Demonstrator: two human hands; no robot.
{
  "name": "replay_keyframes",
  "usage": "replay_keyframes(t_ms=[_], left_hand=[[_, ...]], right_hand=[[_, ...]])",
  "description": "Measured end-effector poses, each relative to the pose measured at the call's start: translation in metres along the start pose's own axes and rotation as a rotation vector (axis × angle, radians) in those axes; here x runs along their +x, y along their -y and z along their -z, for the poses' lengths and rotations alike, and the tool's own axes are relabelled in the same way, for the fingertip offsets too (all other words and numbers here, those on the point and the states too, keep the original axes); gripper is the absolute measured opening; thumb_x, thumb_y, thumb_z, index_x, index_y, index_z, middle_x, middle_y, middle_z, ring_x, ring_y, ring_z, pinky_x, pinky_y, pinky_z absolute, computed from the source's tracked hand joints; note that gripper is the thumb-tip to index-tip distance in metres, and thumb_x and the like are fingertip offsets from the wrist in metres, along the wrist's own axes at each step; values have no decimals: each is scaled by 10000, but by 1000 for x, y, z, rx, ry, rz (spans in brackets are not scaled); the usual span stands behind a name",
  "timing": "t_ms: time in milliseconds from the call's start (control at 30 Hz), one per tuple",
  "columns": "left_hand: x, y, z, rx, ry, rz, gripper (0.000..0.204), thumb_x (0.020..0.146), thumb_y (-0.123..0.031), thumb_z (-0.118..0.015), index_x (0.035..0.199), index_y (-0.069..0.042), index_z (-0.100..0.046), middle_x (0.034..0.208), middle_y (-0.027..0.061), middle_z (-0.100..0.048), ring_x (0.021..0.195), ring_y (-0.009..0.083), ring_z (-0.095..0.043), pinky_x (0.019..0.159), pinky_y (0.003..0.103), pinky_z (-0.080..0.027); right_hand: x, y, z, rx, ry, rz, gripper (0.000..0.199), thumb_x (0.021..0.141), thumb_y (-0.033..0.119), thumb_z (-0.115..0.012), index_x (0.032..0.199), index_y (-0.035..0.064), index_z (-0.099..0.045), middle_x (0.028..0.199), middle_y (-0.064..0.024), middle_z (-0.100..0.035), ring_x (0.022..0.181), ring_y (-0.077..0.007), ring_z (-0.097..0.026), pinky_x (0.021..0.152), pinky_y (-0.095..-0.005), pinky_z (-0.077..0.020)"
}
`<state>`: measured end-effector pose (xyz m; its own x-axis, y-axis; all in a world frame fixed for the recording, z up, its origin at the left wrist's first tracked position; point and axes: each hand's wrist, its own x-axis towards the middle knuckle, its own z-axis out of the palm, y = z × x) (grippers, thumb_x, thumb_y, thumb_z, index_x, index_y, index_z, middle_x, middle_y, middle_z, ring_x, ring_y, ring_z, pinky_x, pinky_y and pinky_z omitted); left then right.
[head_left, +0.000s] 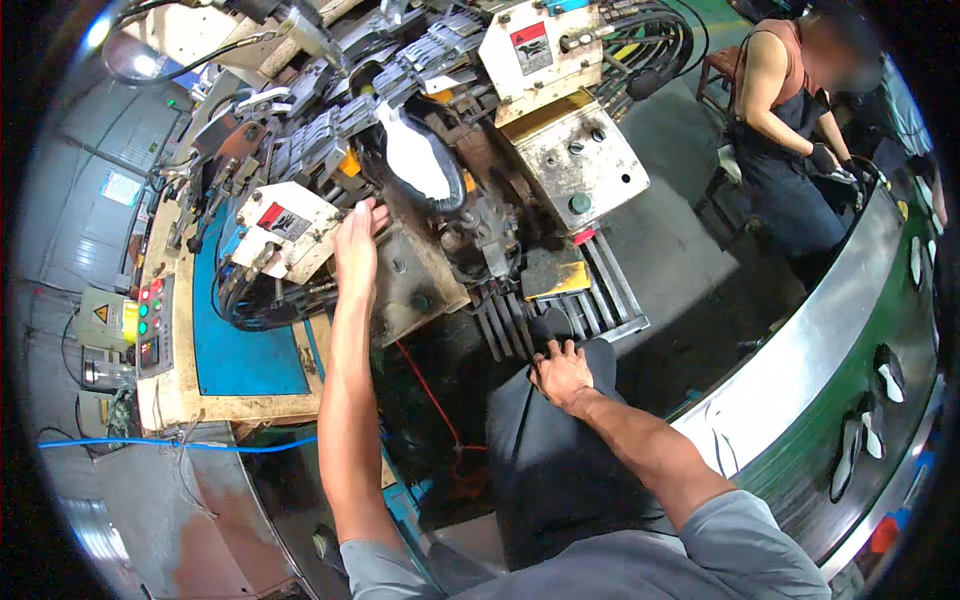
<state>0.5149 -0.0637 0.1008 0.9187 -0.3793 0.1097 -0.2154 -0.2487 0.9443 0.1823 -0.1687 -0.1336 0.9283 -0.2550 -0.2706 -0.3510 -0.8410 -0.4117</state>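
Note:
A black shoe upper with a white underside (418, 160) sits sole up among the metal clamps of a large machine (330, 130). Beside a white guard plate (290, 232) with a red label is my left hand (357, 235), its fingers stretched out and holding nothing. Whether it touches the plate I cannot tell. My right hand (563, 376) lies with spread fingers on my dark-trousered knee (555, 430). Just past that knee, a black and yellow foot pedal (558, 280) stands over a slatted metal grate (605, 290).
A beige control box (580, 160) with knobs juts out at right. Buttons line a panel (153, 325) at far left. Along the right curves a green conveyor belt (800, 490) with several shoe parts (848, 455). Another person (785, 130) works beyond it. A blue hose (240, 447) crosses at left.

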Motion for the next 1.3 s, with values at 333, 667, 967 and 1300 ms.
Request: replay_keyframes(t_ms=[333,667,967,1300], left_hand=[[39,-35,-97,-757,148,540,502,1069,-495,-644,1340,-73,-668,1261,99,-753,1110,272,-725,1008,461,-591],[-168,-99,-62,-488,262,116,497,1115,-325,-520,1528,-47,-506,1288,100,-670,1156,222,-669,982,373,-545],[-339,-58,-47,-455,281,153,718,1057,-121,-619,1687,3,-298,1577,103,-500,1393,191,-508,1183,338,-393],[-471,40,-18,-914,194,268,750,1083,-172,-530,1726,-123,-149,1599,256,-458,1344,457,-619,1065,662,-564]], right_hand=[[-1,-5,11,78,-59,-14,395,1017,432,-604,1240,143,-756,1354,-159,-625,1257,-430,-556,1038,-586,-495],[-28,-41,13,641,-613,151,311,1019,262,-681,1224,45,-770,1276,-213,-722,1191,-414,-671,1034,-490,-538],[-56,84,213,1730,-39,291,656,1112,540,-570,1600,106,-498,1311,-50,-627,1155,-160,-612,1002,-344,-509],[-76,132,116,1569,31,80,675,1013,460,-771,1480,10,-583,1235,-94,-713,1072,-164,-656,942,-333,-542]])
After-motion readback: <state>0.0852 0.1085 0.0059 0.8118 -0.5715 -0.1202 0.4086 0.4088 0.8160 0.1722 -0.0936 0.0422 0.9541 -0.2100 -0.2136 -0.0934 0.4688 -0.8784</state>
